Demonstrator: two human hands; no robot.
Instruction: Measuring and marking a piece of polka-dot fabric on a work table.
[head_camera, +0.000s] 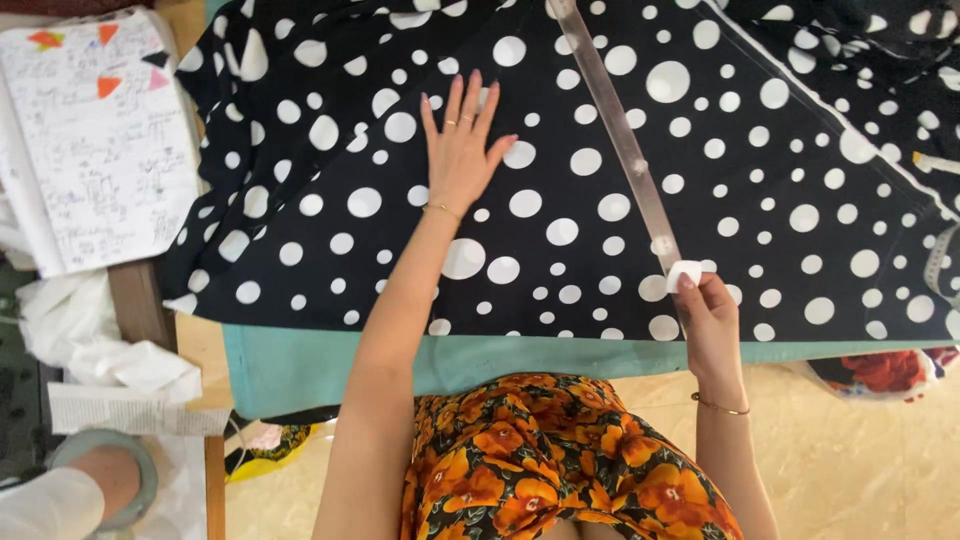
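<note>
Orange-flowered clothing at the bottom centre of the frame sat closest to the lens, and just above it the right hand (708, 325) pinched a small white piece of chalk (685, 273) between thumb and fingers (688, 288), closed firmly on it. That chalk met the lower end of a long clear ruler (618, 130), which ran diagonally from the top centre down toward the lower right, lying on the black fabric with white dots (560, 200). The fabric covered most of the frame, spread across the table (300, 365), whose teal cover showed along the lower edge.

Up at centre left, the left hand (458, 150) lay flat, fingers spread and open, palm pressing the cloth, gripping nothing. Good anchoring, but it sat well apart from the ruler; judging from this, a clean line would have called for pressure on the ruler itself, since nothing visibly pinned it. Chalk held tight against the ruler's edge and cloth kept taut would have served best.

Out at the upper left lay a handwritten notebook (95, 140) with coloured tabs; a measuring tape (940, 262) hung at the right edge.
</note>
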